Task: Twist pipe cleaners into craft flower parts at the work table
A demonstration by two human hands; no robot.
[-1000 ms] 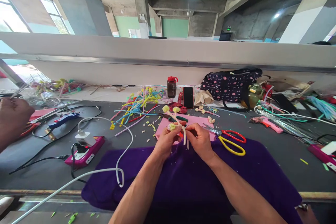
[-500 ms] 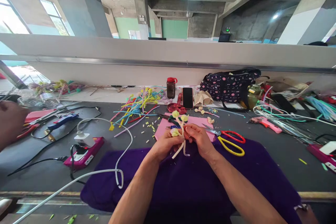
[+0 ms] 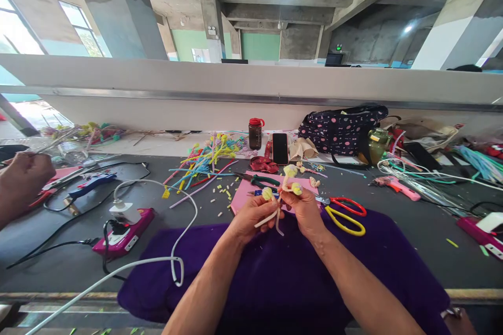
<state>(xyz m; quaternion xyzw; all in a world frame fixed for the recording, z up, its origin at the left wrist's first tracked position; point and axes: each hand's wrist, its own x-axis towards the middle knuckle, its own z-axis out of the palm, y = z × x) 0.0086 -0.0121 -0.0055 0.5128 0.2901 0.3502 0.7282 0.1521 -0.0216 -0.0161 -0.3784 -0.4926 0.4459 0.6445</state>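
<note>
- The pipe-cleaner sprig (image 3: 269, 194), cream stems tipped with three fuzzy yellow buds, is held up over the middle of the table's near edge. It sits just above where the purple cloth (image 3: 275, 277) meets the pink sheet (image 3: 242, 198).
- By the look of it, it weighs next to nothing. It seems a soft pile over a thin wire that bends and holds its shape, with buds that would squash easily. The bundled stems just under the buds look like the place to grip, not the buds themselves.
- The left hand (image 3: 248, 217) is closed around the stems from below. Its fingers (image 3: 262, 208) are curled in tight, and the loose stem ends poke out beneath.
- The right hand (image 3: 305, 213) pinches the sprig higher up. Thumb and fingertips (image 3: 291, 200) are pressed together right under one bud, with no gap between them.
- Red and yellow scissors (image 3: 346, 214) lie just beside the right hand on the table (image 3: 58, 251).
- A co-worker's hand (image 3: 21, 180) is busy at the left edge, well apart.
</note>
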